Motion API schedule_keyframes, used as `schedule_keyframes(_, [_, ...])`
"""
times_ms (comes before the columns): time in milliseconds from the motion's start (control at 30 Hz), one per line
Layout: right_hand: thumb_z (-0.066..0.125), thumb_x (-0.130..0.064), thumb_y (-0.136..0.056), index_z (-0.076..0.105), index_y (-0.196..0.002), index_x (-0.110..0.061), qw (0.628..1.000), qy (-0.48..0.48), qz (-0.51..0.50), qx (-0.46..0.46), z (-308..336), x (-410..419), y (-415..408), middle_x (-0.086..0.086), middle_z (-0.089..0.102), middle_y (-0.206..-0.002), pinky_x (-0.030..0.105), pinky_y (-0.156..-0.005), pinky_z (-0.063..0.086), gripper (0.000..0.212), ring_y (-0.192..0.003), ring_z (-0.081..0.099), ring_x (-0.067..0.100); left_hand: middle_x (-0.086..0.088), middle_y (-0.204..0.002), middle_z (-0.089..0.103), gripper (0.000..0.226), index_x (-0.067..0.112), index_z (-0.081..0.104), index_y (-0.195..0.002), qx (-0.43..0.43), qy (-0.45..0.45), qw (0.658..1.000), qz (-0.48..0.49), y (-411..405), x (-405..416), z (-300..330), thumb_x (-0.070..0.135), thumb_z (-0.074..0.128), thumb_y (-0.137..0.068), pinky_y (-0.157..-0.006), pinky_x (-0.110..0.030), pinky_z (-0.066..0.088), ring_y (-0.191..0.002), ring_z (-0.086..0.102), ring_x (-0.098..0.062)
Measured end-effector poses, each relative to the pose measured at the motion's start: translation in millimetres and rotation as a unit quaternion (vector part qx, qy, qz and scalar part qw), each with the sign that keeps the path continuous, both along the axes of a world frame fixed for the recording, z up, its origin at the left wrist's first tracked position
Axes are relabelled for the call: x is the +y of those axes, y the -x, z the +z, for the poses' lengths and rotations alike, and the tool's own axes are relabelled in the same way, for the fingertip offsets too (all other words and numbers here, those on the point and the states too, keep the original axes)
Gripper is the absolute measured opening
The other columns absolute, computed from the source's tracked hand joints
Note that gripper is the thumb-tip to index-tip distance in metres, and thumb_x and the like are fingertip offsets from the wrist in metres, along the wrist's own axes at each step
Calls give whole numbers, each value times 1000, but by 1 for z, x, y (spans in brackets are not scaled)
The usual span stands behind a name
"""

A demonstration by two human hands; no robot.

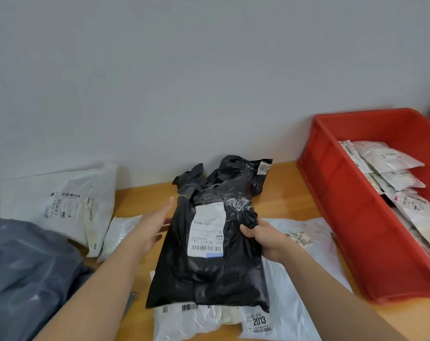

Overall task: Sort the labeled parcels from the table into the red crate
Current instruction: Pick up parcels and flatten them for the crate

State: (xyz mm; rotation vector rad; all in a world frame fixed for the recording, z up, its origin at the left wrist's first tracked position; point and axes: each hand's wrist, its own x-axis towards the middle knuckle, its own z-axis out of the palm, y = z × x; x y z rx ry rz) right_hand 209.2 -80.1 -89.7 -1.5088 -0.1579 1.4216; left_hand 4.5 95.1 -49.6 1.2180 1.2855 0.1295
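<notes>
Black poly parcel (209,242) at centre, label up so it's readable. Right hand (265,239) grips its 3 o'clock edge; left hand (155,227) flat, fingers straight, steadying at 9. Red crate (352,217) at 2 o'clock, already w/ white parcels.

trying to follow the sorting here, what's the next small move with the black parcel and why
Probably carry the black parcel rightward and lower it into the red crate. The right hand grips its right edge, the left hand lies flat against its left side, its label faces up, and the crate already holds white parcels.
</notes>
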Motion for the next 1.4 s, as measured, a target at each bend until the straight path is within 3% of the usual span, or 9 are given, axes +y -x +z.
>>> schedule_keyframes(300, [52,-5,-99,49,-130,-14,999,7,49,-24,4,-4,4,11,65,-120,42,-99,49,32,-110,63,28,-9,-109,68,19,8,66,-104,-53,3,992,113,-8,-1,-11,23,57,-98,-80,-33,46,-95,62,-20])
schedule_keyframes(467, [56,-10,-97,50,-128,-18,999,0,52,-13,5,-6,6,6,67,-119,40,-97,51,33,-109,64,24,-13,-113,70,26,8,64,-112,-92,35,975,199,-6,4,-15,27,55,-98,-95,-43,51,-101,67,-29])
schedule_keyframes(600, [64,-45,-88,57,-122,-27,992,27,122,-19,12,-10,9,0,68,-119,39,-90,52,40,-110,64,19,-9,-103,75,45,13,68,-110,-93,51,986,130,-5,2,-11,50,69,-83,-94,-47,52,-97,70,-31])
schedule_keyframes(700, [47,-70,-86,61,-115,-33,999,-7,28,-19,12,-9,6,2,67,-117,44,-96,47,50,-112,60,21,-10,-103,75,45,8,68,-112,-115,46,987,106,-5,0,-10,41,74,-82,-91,-44,53,-98,71,-29])
schedule_keyframes(800, [46,-69,-87,63,-106,-32,998,-25,-42,-50,16,-4,3,-3,67,-112,42,-97,44,44,-108,59,16,-10,-103,75,43,7,68,-111,-129,49,986,94,-7,-5,-12,34,77,-79,-84,-40,55,-97,71,-28])
schedule_keyframes(900, [60,-56,-87,66,-112,-26,995,-33,-53,-80,12,-2,4,-8,72,-107,32,-85,50,39,-102,64,11,-9,-107,74,48,9,67,-115,-146,57,985,78,-8,-6,-12,37,77,-77,-94,-42,53,-101,70,-27])
schedule_keyframes(967, [64,-47,-88,68,-112,-21,990,-54,-90,-99,9,0,3,-6,74,-104,34,-90,52,36,-102,67,14,-10,-108,74,44,6,68,-114,-159,63,982,78,-8,-5,-12,33,75,-80,-96,-42,51,-103,69,-28])
schedule_keyframes(1200, [57,-37,-97,67,-103,-22,978,-57,-158,-122,5,3,2,-1,75,-100,32,-83,50,19,-98,68,18,-10,-111,73,32,7,65,-117,-201,50,962,176,-2,-2,-13,20,69,-88,-92,-41,52,-105,68,-26])
schedule_keyframes(1400, [51,-30,-100,61,-116,-26,978,-50,-166,-116,7,6,4,-4,70,-110,31,-74,47,20,-99,64,14,-4,-110,73,36,14,66,-116,-170,45,976,124,1,-3,-10,37,67,-89,-84,-37,53,-103,68,-21])
